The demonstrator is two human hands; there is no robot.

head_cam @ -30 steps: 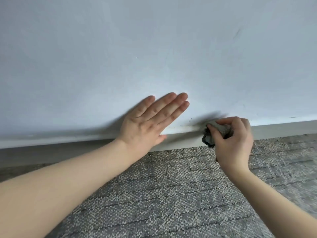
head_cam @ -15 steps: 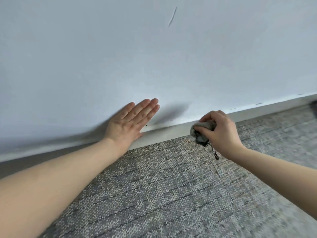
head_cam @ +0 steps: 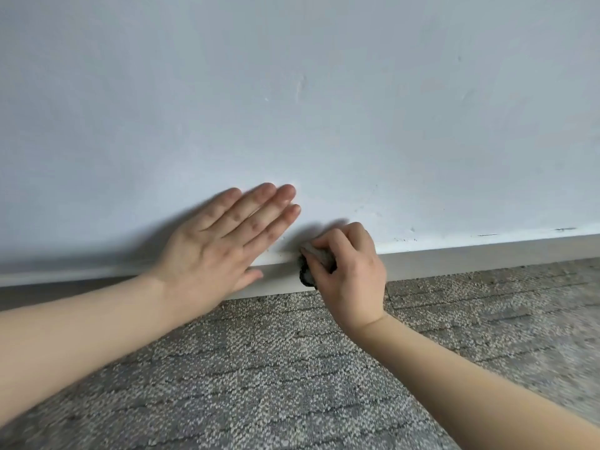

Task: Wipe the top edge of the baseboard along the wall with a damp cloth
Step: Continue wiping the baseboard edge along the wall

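A white baseboard [head_cam: 470, 259] runs along the foot of a pale wall [head_cam: 292, 108]. My right hand [head_cam: 352, 274] grips a small bunched grey cloth [head_cam: 313, 263], pressing it against the baseboard's top edge and face near the middle of the view. Most of the cloth is hidden inside my fingers. My left hand [head_cam: 224, 245] lies flat on the wall with straight fingers, its palm over the baseboard just left of the cloth.
Grey patterned carpet [head_cam: 276, 384] covers the floor up to the baseboard. Small dark marks [head_cam: 565, 228] sit along the wall just above the baseboard at the right. To the left the baseboard lies in shadow.
My right hand has brought the cloth from just off the baseboard back onto its top edge, close beside my left hand. The view has swung, and my left hand stays flat on the wall.
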